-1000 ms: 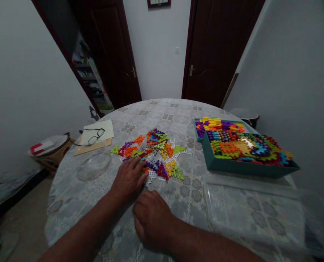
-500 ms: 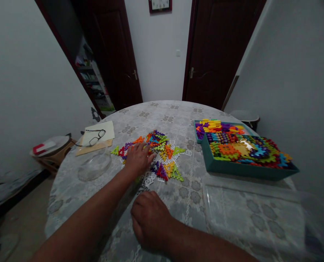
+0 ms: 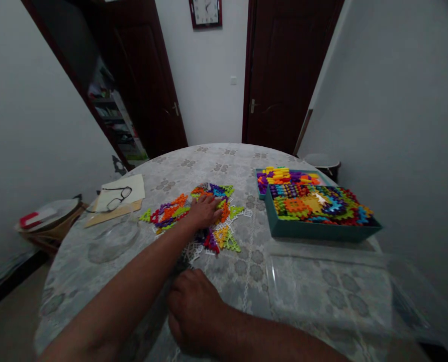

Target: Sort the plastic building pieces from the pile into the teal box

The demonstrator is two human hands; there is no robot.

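A flat cluster of colourful lattice-like plastic building pieces (image 3: 171, 212), in orange, green, purple, red and yellow, lies mid-table. My left hand (image 3: 204, 210) reaches over its right half, fingers stretched out and apart on the pieces; what lies beneath the palm is hidden. White lattice pieces (image 3: 193, 253) show at the cluster's near edge. Closer to me, my right hand (image 3: 193, 306) is curled into a fist over the tablecloth, and anything inside it is out of sight.
To the right stands a teal box (image 3: 322, 231) full of colourful toothed pieces, with a shallower teal tray (image 3: 261, 193) behind it. A clear plastic cover (image 3: 329, 286) lies in front. Eyeglasses (image 3: 120, 197) rest on paper (image 3: 137, 186) at left, near a clear round lid (image 3: 112, 241).
My left hand has slid rightward across the pieces, uncovering more of the left part. My right hand stays curled near the same spot. The whole view has shifted slightly.
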